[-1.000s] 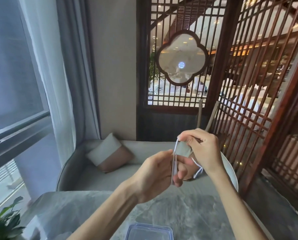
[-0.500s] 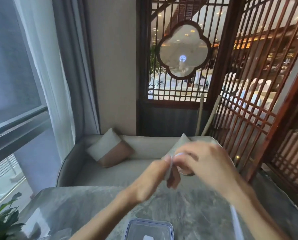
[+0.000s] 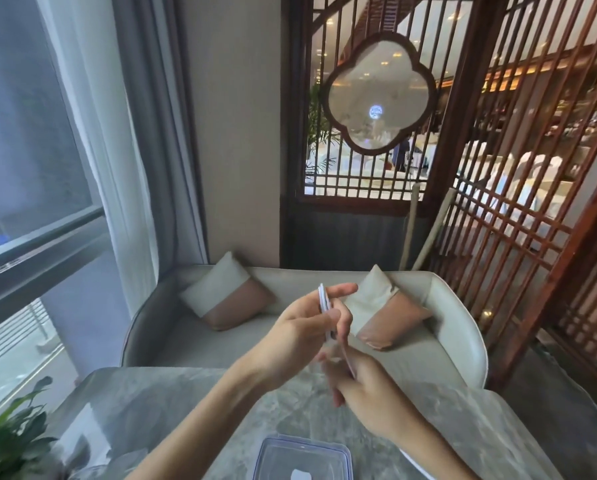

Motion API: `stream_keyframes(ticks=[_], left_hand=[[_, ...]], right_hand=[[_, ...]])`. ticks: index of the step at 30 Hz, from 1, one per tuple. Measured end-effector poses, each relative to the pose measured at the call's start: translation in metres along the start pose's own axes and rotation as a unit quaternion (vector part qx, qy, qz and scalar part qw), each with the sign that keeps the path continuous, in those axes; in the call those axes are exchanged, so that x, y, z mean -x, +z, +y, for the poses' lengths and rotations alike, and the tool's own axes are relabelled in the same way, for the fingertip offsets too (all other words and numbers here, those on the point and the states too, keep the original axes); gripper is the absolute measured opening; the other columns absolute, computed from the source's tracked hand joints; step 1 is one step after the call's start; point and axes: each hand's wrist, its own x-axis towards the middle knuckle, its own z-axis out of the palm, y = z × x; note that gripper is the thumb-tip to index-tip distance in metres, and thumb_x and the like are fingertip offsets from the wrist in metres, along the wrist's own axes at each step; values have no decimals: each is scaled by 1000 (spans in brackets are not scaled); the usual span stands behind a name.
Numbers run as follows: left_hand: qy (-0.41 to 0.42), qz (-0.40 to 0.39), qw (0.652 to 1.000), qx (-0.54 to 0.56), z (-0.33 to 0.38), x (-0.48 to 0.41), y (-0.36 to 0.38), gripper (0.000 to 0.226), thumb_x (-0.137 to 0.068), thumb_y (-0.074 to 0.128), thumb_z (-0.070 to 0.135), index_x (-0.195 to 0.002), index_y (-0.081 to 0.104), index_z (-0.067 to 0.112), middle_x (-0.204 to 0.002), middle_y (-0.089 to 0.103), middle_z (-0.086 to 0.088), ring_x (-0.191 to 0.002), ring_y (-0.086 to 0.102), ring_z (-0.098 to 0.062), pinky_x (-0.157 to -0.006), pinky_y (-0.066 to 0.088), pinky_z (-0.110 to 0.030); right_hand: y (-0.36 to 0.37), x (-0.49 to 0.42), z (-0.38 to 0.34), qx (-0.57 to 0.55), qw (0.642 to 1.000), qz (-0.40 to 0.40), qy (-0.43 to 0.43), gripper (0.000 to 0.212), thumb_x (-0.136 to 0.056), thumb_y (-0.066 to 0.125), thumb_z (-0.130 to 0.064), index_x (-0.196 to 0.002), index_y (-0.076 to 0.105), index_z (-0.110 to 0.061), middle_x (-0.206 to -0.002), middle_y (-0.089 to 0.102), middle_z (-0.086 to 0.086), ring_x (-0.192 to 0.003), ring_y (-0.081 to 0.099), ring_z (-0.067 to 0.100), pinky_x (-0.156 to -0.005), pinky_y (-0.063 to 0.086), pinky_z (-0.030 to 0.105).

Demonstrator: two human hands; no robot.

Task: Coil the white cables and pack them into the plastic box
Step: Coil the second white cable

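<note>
Fingers of left hand (image 3: 300, 327) pinch white cable (image 3: 323, 301), folded into thin upright loops above marble table (image 3: 172, 403). Right hand (image 3: 362, 386) just below, blurred, grip unclear. Clear plastic box (image 3: 276, 452) near bottom edge.

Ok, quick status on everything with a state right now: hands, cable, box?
left hand: raised, grip shut on the white cable
white cable: partly looped, held above the table, not in the box
right hand: below the left, blurred, grip unclear
plastic box: open on the table, something white inside
</note>
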Motion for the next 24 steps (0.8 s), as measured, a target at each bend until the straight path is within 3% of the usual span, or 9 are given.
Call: stream_keyframes(ticks=[2,5,8,10,12,15,18,22,24], left_hand=[[21,22,1000,3,2,-4,-3,37,-91,47,0,-127,47,-7,-79,60,-7,-74,56,-16,-76,43,-28],[48,150,982,100,7,-19,-17,45,-78,47,-11,-122,49,-10,-79,54,-8,-76,53,-16,-80,42,-25],[52,233,970,38,5,-28,-36,35,-79,42,-13,-109,57,-1,-75,56,-7,-81,49,-19,-79,38,-27],[29,198,974,-102,-6,-21,-35,34,-75,48,-4,-105,61,5,-71,61,-4,-78,52,-17,-77,40,-28],[-9,112,972,-205,-25,-8,-25,30,-82,51,9,-108,63,0,-68,64,3,-65,52,-13,-69,41,-27],[-48,-2,981,-186,-37,9,5,55,-98,25,39,-100,65,2,-58,59,0,-52,48,-13,-61,39,-27],[-3,-36,996,-76,-26,17,27,65,-98,12,37,-117,55,-8,-56,51,-7,-50,45,-13,-59,40,-24],[37,-86,994,48,1,21,32,65,-101,14,40,-122,52,-8,-65,48,-12,-60,45,-21,-62,42,-31],[52,-26,996,63,9,16,21,68,-102,16,43,-127,51,-10,-67,47,-12,-61,47,-20,-56,41,-37]], right_hand=[[5,13,0,-35,999,-32,16,13,-92,48,-46,-99,58,-52,-69,66,9,-52,51,7,-57,41,20],[7,27,-10,-27,998,-46,29,18,-99,50,-31,-110,60,-40,-52,58,-5,-50,49,0,-57,39,11],[7,42,-21,139,986,-87,30,24,-100,51,-33,-118,49,-49,-58,60,-3,-56,53,3,-68,48,20],[-5,43,-37,276,958,-72,-35,23,-98,53,-35,-119,58,-42,-76,69,1,-67,62,14,-71,53,28],[-34,36,-51,354,917,26,-181,21,-95,51,-30,-107,68,-32,-80,71,-5,-67,65,13,-62,55,28],[-78,3,-66,374,867,146,-294,16,-93,55,-22,-96,66,-33,-82,72,-8,-72,67,10,-65,55,33],[-88,-31,-66,287,919,178,-202,16,-95,57,-27,-94,71,-35,-83,74,-7,-72,67,7,-71,55,34],[-42,-39,-41,19,1000,18,-3,24,-98,56,-8,-83,71,-19,-74,71,-9,-67,63,-3,-70,49,13],[-8,-19,-30,16,1000,-9,19,30,-100,54,-38,-75,67,-29,-65,62,-1,-54,54,5,-60,45,22]])
